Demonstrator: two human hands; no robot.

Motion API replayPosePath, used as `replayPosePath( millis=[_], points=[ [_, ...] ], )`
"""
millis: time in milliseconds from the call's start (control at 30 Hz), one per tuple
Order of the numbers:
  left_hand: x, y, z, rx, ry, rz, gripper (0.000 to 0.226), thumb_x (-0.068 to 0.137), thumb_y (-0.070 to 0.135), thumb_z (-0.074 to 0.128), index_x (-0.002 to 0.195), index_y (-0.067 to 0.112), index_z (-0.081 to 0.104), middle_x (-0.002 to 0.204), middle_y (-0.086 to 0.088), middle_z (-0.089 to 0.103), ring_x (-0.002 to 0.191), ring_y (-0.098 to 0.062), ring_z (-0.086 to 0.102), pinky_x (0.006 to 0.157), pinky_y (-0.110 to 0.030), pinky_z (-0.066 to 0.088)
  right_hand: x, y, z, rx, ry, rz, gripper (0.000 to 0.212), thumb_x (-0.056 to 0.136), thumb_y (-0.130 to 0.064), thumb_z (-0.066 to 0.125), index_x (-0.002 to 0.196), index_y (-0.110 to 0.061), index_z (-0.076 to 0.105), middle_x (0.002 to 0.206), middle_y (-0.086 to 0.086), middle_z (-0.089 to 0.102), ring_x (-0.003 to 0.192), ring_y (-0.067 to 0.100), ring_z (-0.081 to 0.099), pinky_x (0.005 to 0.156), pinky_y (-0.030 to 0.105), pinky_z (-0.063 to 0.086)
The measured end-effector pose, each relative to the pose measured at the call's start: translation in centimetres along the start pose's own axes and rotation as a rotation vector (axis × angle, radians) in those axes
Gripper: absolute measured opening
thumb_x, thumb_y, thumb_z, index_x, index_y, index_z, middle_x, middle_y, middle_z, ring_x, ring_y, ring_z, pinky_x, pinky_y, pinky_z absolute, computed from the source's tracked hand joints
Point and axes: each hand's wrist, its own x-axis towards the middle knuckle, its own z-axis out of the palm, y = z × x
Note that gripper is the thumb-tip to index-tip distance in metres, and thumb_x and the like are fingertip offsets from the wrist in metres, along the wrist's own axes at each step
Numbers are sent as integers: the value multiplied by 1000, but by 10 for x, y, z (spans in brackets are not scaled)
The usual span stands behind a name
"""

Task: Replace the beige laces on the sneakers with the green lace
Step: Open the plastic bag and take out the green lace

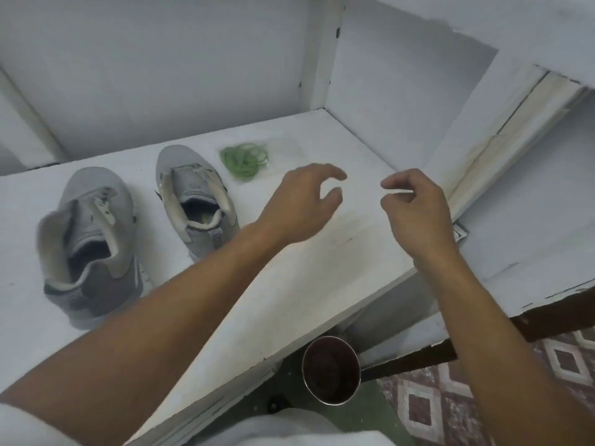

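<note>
The green lace point(244, 160) is seen bunched in the upper centre of the frame, just beside the toe of the middle sneaker point(196, 201). It is judged light, limp and easily tangled, and is best pinched at a loose end. The left hand point(302, 204) is held loosely open over the table point(322, 284), with nothing gripped. The right hand point(415, 210) is curled, thumb near forefinger. Whether a pale strand is pinched there cannot be told.
</note>
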Motion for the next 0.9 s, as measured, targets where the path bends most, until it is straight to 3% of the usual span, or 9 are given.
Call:
replayPosePath(
  millis=[200,333,433,533,600,667,800,900],
  points=[
    [37,-20,-76,-172,317,-311,24,92,21,53,111,18,68,108,5,68,103,-13,61,91,-24,46,58,-57,45,-63,-110,-215,19,86,-11,54,101,-20,63,97,-12,61,71,2,55,48,8,39],
    [53,-47,-99,-308,385,-477,21,89,25,50,98,15,66,89,3,63,87,-21,60,82,-32,49,94,-77,77,-144,-190,-309,17,87,-14,55,101,-17,64,104,-10,60,89,10,58,60,14,40],
    [61,-61,-107,-427,397,-582,9,89,25,49,84,17,50,87,-5,50,76,-19,46,71,-32,40,118,-86,100,-227,-228,-345,19,87,-13,54,101,-14,65,100,-6,60,90,13,55,64,19,41],
    [68,-72,-106,-553,376,-730,15,93,29,49,89,15,50,103,-8,54,89,-24,53,78,-33,43,140,-88,121,-302,-243,-359,19,87,-13,53,100,-11,66,97,-1,60,85,18,56,67,22,41],
    [72,-80,-103,-624,337,-799,41,93,36,51,125,10,50,129,-9,53,113,-29,53,91,-36,45,155,-88,134,-346,-250,-359,18,87,-13,54,100,-11,67,98,2,61,84,19,55,71,24,42],
    [76,-84,-102,-677,319,-836,59,93,40,53,142,9,40,142,-11,45,126,-32,45,101,-40,41,167,-88,144,-385,-264,-377,18,86,-12,55,99,-10,68,103,6,64,84,20,55,72,25,42],
    [83,-84,-100,-736,266,-874,64,95,38,52,149,12,31,154,-10,31,140,-30,30,114,-46,29,183,-82,162,-438,-278,-358,18,88,-14,57,101,-7,67,106,10,65,86,24,55,76,26,42],
    [87,-84,-97,-771,207,-913,62,97,38,50,150,16,27,158,-5,24,146,-28,20,114,-45,24,191,-70,173,-514,-357,-295,28,88,-19,62,113,-6,64,116,12,62,108,30,57,84,30,42]
  ],
)
